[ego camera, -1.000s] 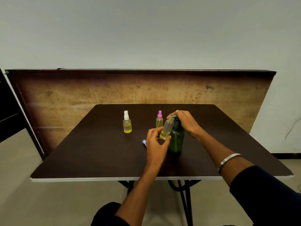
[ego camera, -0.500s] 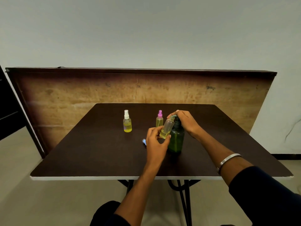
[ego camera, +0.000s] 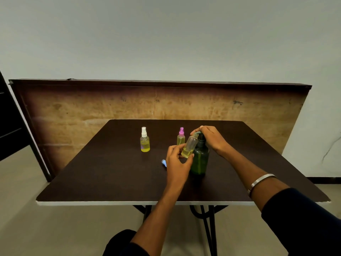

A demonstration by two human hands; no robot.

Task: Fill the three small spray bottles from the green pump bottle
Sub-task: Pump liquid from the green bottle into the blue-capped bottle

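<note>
The green pump bottle (ego camera: 199, 159) stands upright near the middle of the dark table (ego camera: 110, 172). My right hand (ego camera: 212, 138) lies over its pump head, fingers curved down on it. My left hand (ego camera: 178, 163) pinches an uncapped clear spray bottle (ego camera: 189, 147), tilted with its mouth under the pump spout and some yellow liquid at its bottom. A white-capped spray bottle (ego camera: 144, 139) and a pink-capped spray bottle (ego camera: 181, 136), both holding yellow liquid, stand further back. A blue spray cap (ego camera: 163, 162) lies on the table by my left hand.
A wooden board (ego camera: 92, 108) leans upright behind the table's far edge. The table's white front edge (ego camera: 92, 203) runs just ahead of my knees, with black metal legs under it. A dark door frame stands at the far left.
Both hands keep their places at the pump bottle. Only the camera view has shifted slightly.
</note>
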